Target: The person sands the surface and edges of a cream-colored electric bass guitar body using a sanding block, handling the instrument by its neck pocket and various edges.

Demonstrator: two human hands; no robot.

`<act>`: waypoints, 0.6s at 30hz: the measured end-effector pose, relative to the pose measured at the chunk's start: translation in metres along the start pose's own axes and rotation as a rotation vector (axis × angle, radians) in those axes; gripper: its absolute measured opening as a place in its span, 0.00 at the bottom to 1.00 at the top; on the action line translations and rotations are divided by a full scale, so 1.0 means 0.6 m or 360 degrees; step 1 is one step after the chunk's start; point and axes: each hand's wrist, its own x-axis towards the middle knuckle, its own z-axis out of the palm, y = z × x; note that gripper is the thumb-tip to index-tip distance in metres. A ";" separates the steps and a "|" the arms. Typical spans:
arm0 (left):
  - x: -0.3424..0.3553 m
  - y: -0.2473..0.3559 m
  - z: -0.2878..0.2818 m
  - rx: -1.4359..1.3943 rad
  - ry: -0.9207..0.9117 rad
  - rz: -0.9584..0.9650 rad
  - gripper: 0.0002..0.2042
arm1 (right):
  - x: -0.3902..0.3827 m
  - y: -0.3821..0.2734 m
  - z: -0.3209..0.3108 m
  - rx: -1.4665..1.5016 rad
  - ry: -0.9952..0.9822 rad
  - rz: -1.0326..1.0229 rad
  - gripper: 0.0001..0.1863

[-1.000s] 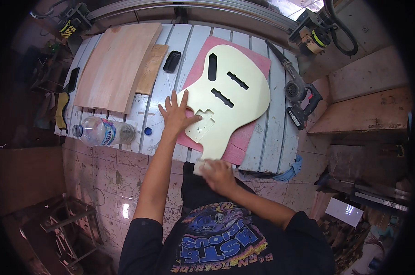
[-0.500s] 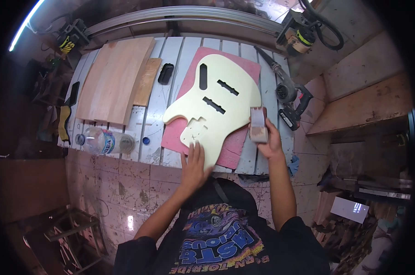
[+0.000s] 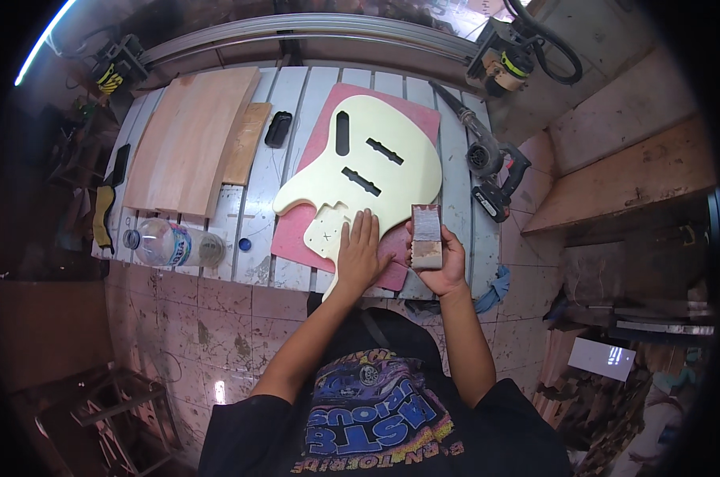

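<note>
We've got a cream guitar body (image 3: 400, 187) lying flat on a pink mat (image 3: 295, 234), mid-table, wide end toward the far edge, narrow end at the near edge. Two dark slots plus one longer dark cutout go into the wide part; a shallow stepped pocket with a pencilled cross is nearer us.

Our left hand (image 3: 361, 254) lies flat on the narrow end, fingers extended, not gripping. Our right hand (image 3: 449, 266) is clamped on a block (image 3: 427, 238), pale face up, just beside the body's right edge; can't tell if they touch. Hands are apart.

Right edge of the slatted table (image 3: 253, 274): cordless blower (image 3: 487, 155), nozzle toward the far right corner. Blue cloth (image 3: 495, 288) by the near right corner. Left of the mat: small black case (image 3: 278, 129) toward the far edge, blue cap (image 3: 245, 244) toward the near edge. Large wooden board (image 3: 189, 143) fills the far left, beside a smaller board (image 3: 247, 143). Clear bottle (image 3: 169, 242) lies on its side along the near edge, left.
</note>
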 end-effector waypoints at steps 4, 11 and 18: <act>-0.097 -0.009 -0.024 0.0019 -0.0154 0.0103 0.37 | 0.006 0.019 -0.011 -0.0409 0.0393 -0.0129 0.26; -0.263 -0.062 -0.052 -0.0332 -0.0149 -0.0343 0.35 | 0.023 0.069 0.029 -0.2837 0.0281 -0.1014 0.25; -0.240 -0.084 -0.055 -0.0619 0.0021 -0.0461 0.34 | 0.005 0.160 0.042 -0.3487 -0.0130 -0.0868 0.29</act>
